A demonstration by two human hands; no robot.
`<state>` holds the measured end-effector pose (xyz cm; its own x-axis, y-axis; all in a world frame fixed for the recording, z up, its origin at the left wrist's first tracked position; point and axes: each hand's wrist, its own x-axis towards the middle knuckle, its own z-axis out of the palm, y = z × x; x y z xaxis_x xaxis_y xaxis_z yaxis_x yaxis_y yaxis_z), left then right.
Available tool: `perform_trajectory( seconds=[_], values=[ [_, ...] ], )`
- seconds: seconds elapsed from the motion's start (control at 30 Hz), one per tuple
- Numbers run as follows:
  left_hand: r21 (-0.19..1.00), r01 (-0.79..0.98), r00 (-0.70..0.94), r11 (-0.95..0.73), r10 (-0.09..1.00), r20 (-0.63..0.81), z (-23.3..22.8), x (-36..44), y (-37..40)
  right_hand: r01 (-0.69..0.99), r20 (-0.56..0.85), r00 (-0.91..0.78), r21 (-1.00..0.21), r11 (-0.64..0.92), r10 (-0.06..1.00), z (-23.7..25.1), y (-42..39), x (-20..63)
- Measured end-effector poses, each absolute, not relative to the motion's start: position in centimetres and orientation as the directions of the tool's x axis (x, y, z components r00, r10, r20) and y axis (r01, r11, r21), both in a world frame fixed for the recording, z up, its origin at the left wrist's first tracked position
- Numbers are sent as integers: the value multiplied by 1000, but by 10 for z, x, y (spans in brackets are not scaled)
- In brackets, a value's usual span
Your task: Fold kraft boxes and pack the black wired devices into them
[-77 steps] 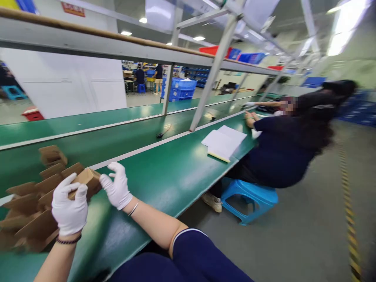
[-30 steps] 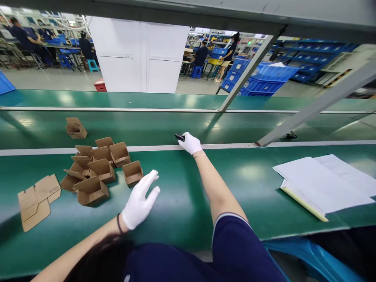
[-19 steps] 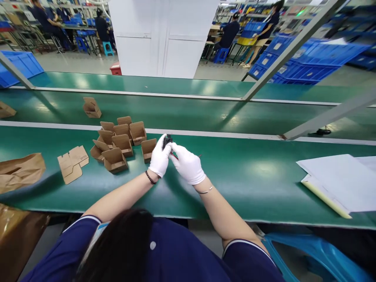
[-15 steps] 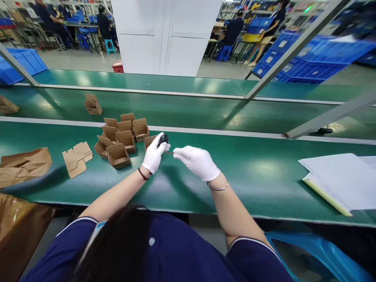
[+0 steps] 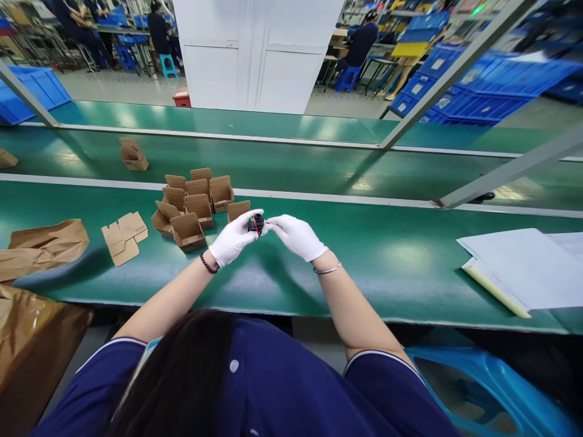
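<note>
In my white-gloved left hand (image 5: 233, 240) is a small black part (image 5: 257, 223) with a red wire running across it; its exact kind is unclear. My right hand (image 5: 296, 235), also gloved in white, pinches the wire's end right beside the part. Both hands are above the green bench (image 5: 382, 273). Just behind the left hand stands an open cardboard box (image 5: 238, 210). More open small boxes (image 5: 188, 233) cluster to its left, and a flattened box blank (image 5: 125, 238) lies further left.
A brown paper bag (image 5: 45, 246) rests at the bench's left end, papers (image 5: 523, 267) at its right. Behind, a conveyor belt (image 5: 255, 161) carries a lone box (image 5: 133, 155). Slanted metal posts (image 5: 455, 70) rise on the right. A blue stool (image 5: 492, 382) stands below right.
My hands have come closer together. The black part has turned, so the red wire now crosses its front instead of stretching between the hands. The view has shifted slightly.
</note>
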<state>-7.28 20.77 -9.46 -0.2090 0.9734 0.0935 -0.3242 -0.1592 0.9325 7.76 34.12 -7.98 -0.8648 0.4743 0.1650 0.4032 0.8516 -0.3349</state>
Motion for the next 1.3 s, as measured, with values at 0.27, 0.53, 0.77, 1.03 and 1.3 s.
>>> perform_trajectory(
  seconds=[0.27, 0.53, 0.77, 1.03, 1.3],
  values=[
    [880, 466, -454, 95, 879, 146, -99, -68, 214, 388, 44, -922, 94, 917, 385, -42, 293, 97],
    [765, 642, -181, -41, 962, 204, -94, -59, 205, 301, 192, -878, -491, 818, 439, -47, 327, 75],
    [898, 393, -247, -197, 918, 309, -115, -62, 199, 196, 47, -769, -932, 305, 637, -94, 325, 68],
    [917, 363, -478, -163, 813, 333, -124, -50, 201, 101, 73, -663, -977, 186, 745, -109, 294, 75],
    [864, 503, -654, 39, 670, 351, -135, -55, 203, 34, 22, -601, -998, 54, 799, -124, 273, 47]
  ],
)
